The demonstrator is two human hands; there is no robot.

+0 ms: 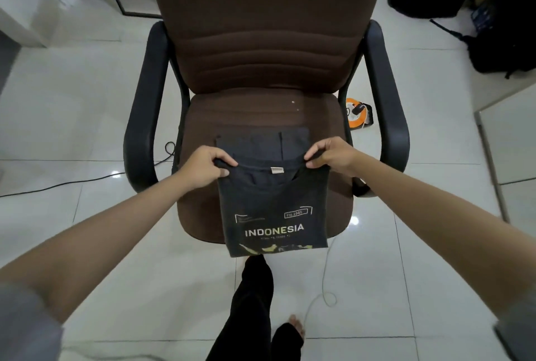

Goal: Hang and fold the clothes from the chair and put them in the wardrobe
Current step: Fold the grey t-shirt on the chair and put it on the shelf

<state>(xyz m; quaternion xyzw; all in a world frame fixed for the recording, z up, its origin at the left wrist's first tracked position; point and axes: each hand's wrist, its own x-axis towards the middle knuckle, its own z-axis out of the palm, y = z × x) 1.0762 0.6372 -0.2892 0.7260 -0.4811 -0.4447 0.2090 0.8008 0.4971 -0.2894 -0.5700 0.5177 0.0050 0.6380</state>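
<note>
I see left hand (207,168) and right hand (330,156) each pinching a top corner of the folded T-shirt (274,209) | shirt at near edge of chair (261,108) seat, over another folded garment (261,143) | risk: lower half overhangs, may unfold or slide off if one pinch loosens.

Folded dark "INDONESIA" T-shirt (272,215) overhangs brown chair (261,111).

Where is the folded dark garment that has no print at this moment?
In the head view, the plain folded garment lies centrally on the brown chair seat, just behind the INDONESIA T-shirt that both hands hold.
</note>
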